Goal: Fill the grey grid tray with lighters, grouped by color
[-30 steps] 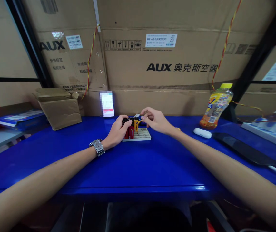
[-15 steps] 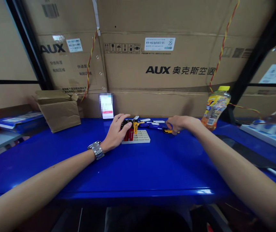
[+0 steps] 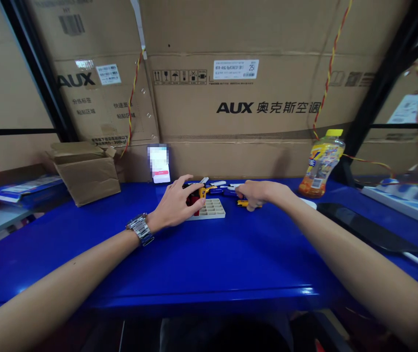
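Observation:
My left hand (image 3: 175, 203), with a metal watch (image 3: 141, 229) on its wrist, rests over the left part of a cream grid tray (image 3: 214, 209). Its thumb and index finger close round an upright yellow piece (image 3: 202, 192). Red pieces (image 3: 195, 199) with dark tops stand beside it, partly covered by the fingers. To the right of the tray, my right hand (image 3: 255, 193) is closed on a slim yellow-and-black piece (image 3: 243, 203), low over the table. Behind the tray lie several loose white and blue pieces (image 3: 218, 190). Their exact kind is too small to tell.
A lit phone (image 3: 158, 164) leans against the large cardboard box (image 3: 267, 88) at the back. An open carton (image 3: 86, 176) stands left. On the right are a drink bottle (image 3: 321, 166), a dark flat device (image 3: 365, 227) with a white cable, and a white power strip (image 3: 407, 205).
My right hand has moved left, nearer the tray, with the yellow-and-black piece. The left thumb now lies further forward across the red pieces. The view has shifted slightly.

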